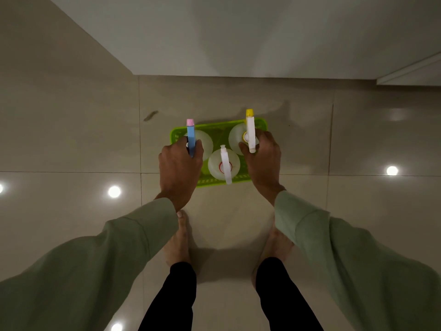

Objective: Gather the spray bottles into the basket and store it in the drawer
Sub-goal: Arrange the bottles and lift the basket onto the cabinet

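A lime green plastic basket (261, 122) is in front of me above the tiled floor, seen from above. Three translucent spray bottles stand upright in it. At the left is the bottle with a blue trigger head and pink nozzle (190, 133); my left hand (179, 167) is closed around its neck. My right hand (262, 158) grips the neck of the bottle with a white head and yellow nozzle (250, 130) at the right. Between my hands, at the front of the basket, the all-white-headed bottle (224, 164) stands untouched.
A white cabinet front (238, 32) rises just beyond the basket, with a panel edge (410, 72) jutting out at the far right. My bare feet (177, 240) stand on glossy beige tiles that reflect ceiling lights. A dark smudge (150, 115) marks the floor left of the basket.
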`<move>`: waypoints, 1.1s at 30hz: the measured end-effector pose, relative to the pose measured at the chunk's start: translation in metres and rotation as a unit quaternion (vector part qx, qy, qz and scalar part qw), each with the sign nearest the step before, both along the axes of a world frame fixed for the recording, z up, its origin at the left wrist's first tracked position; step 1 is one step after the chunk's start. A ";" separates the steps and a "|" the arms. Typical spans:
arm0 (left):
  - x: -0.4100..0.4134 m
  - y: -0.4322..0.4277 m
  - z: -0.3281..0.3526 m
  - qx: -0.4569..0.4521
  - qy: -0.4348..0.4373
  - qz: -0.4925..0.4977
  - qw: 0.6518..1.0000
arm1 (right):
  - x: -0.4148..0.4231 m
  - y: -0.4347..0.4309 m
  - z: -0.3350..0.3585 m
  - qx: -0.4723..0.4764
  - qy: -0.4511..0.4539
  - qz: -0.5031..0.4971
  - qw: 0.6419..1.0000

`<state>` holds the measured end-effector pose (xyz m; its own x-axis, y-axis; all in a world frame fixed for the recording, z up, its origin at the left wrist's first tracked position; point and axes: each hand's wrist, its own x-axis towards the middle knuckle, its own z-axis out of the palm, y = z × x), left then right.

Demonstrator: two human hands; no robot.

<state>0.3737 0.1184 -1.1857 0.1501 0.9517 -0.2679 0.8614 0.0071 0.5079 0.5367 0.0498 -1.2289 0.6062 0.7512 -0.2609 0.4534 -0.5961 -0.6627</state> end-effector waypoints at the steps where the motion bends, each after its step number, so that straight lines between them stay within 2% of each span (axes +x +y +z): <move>1: 0.001 0.001 0.000 0.000 0.000 -0.002 1.000 | -0.001 0.000 0.000 0.002 0.000 -0.001 1.000; 11: 0.000 0.002 0.000 -0.012 0.002 0.007 1.000 | -0.001 -0.001 -0.003 0.008 0.006 -0.005 1.000; 20: -0.003 0.001 -0.001 -0.017 0.009 0.013 1.000 | 0.004 -0.003 -0.001 -0.015 -0.023 0.025 0.999; 26: -0.004 0.001 -0.002 0.002 -0.009 0.014 1.000 | 0.007 -0.007 -0.001 -0.050 0.008 0.037 0.998; 29: -0.012 -0.003 0.000 -0.013 -0.011 0.014 1.000 | 0.009 -0.018 0.005 -0.022 0.022 0.020 0.999; 33: -0.030 -0.015 0.005 -0.018 -0.013 0.014 1.000 | 0.014 -0.042 0.011 0.014 -0.004 -0.008 1.000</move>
<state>0.3438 0.1038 -1.1809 0.1317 0.9450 -0.2993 0.8473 0.0494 0.5289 0.5508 0.0075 -1.2179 0.6194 0.7488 -0.2361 0.4494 -0.5847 -0.6754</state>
